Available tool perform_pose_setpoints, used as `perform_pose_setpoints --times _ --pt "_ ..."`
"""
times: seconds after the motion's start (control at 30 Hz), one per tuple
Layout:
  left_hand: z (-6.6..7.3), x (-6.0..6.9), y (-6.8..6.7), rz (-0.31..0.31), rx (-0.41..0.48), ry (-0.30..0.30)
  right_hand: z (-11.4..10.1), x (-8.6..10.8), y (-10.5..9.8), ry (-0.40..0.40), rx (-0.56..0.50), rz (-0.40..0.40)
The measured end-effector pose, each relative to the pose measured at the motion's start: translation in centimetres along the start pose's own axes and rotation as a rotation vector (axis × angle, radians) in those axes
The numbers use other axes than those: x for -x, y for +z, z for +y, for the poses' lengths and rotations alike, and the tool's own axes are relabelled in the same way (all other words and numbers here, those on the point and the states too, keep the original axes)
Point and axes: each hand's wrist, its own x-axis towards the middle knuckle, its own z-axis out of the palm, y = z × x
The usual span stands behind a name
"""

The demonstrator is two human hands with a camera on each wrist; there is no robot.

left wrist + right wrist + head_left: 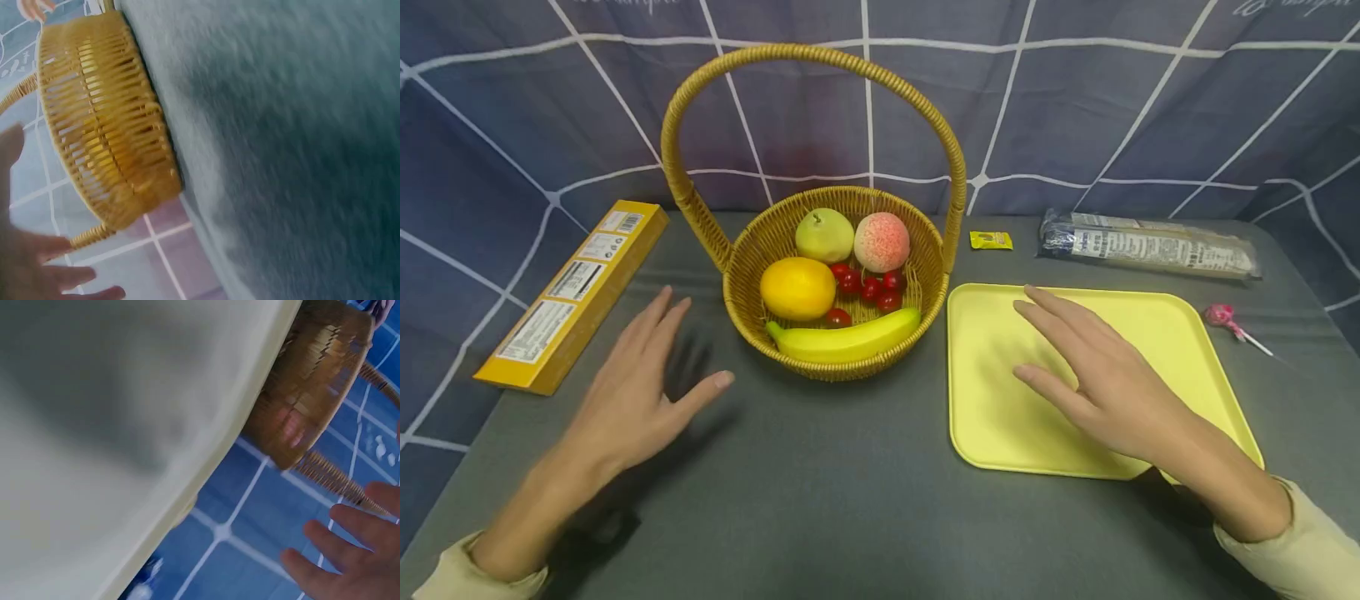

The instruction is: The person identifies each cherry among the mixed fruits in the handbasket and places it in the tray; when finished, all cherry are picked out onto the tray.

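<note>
My left hand [632,396] hovers over the table left of a wicker basket [741,329], its fingers extended and nothing in it. My right hand [1105,383] is held above a yellow tray [992,433], fingers straight, also holding nothing. Inside the basket lie a banana [850,337], a yellow lemon-like fruit [797,288], a green round fruit [824,236], a pink peach-like fruit [882,242] and several red cherries [871,289]. In the left wrist view, the basket's woven side [106,119] rises beyond the fingers. The right wrist view shows the tray's rim [244,412] close up.
A long yellow box [576,292] lies at the left. Behind the tray are a small yellow packet [991,240] and a long clear-wrapped package [1150,243]. A pink lollipop [1221,316] lies right of the tray. The basket's tall handle [816,54] arches upward before a checked cloth backdrop.
</note>
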Motion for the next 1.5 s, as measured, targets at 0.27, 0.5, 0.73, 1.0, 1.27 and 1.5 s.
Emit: perform_pose_setpoints --times 0.27,0.5,0.73,1.0,1.27,1.5 --pt "1.9 -1.1 1.0 0.121 0.299 0.013 -2.9 -5.1 1.2 -0.174 -0.167 0.187" --pt "2.0 -2.5 1.8 0.088 0.371 0.036 -4.1 -9.6 3.1 -0.203 -0.253 0.077" --pt "1.4 -3.4 2.2 0.049 0.447 0.032 -4.0 -13.2 4.9 -0.11 -0.222 -0.109" --pt "1.6 -3.6 2.7 0.087 0.495 -0.006 -4.4 -15.8 6.5 -0.016 -0.102 -0.305" --pt "1.5 -3.6 2.6 0.108 0.46 0.044 -4.5 -16.9 6.7 0.031 -0.002 -0.395" --pt "0.9 -4.0 2.5 0.033 0.478 0.039 -4.8 -17.2 7.1 0.07 0.082 -0.426"
